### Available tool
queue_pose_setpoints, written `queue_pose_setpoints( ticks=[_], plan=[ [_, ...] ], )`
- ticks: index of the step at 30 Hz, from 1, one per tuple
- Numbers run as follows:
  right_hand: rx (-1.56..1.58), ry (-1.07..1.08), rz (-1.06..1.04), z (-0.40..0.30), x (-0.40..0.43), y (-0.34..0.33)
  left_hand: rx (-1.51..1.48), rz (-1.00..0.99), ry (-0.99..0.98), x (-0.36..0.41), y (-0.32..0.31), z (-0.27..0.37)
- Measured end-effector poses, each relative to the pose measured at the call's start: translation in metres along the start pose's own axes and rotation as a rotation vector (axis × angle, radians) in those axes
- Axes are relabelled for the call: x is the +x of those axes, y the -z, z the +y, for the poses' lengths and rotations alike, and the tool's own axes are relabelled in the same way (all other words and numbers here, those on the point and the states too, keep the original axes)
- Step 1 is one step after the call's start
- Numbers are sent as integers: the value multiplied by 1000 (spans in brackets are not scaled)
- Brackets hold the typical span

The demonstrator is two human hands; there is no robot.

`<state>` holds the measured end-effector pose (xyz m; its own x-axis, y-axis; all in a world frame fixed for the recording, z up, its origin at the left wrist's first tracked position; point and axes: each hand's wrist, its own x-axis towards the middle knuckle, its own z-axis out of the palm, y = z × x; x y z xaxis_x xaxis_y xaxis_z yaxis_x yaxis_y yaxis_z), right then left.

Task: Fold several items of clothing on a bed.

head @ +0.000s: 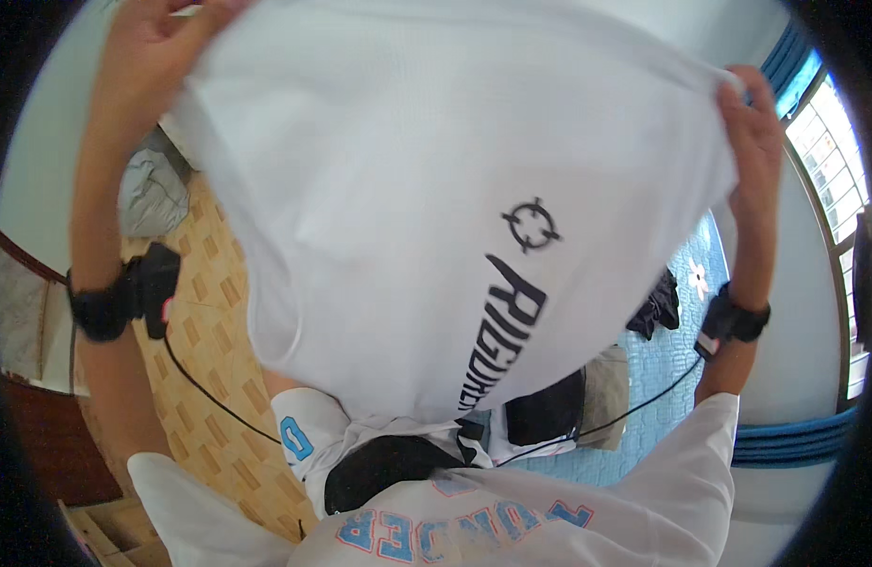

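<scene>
A white sports shirt [408,177] hangs stretched between my two hands and fills the middle of the view. Black lettering and a round black emblem are printed on its right part, and a trimmed curved opening shows at its lower left. My left hand [149,57] grips the upper left of the fabric; its fingertips are partly cut off by the top of the picture. At the upper right edge, my right hand [755,135] pinches the cloth between thumb and fingers. The shirt's lower edge hangs just in front of my lap.
Folded black [546,407] and khaki [606,397] clothes lie on a blue bedspread [648,368], with a crumpled dark garment [659,305] beyond. A pale bag [152,195] stands on the patterned floor [209,425]. Cables run from devices on both wrists. A barred window [829,156] is at right.
</scene>
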<state>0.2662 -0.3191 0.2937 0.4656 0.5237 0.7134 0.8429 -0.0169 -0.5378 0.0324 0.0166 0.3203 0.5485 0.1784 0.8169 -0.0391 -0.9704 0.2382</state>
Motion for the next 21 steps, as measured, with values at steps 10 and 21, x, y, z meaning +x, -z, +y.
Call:
queue_pose_setpoints(
  ticks=[10, 21],
  plan=[
    [52, -266, -174, 153, 20, -94, -261, -327, 200, -17, -166, -145],
    [-232, -269, -701, 223, -122, -214, -412, -688, 74, -210, -279, -101]
  ],
)
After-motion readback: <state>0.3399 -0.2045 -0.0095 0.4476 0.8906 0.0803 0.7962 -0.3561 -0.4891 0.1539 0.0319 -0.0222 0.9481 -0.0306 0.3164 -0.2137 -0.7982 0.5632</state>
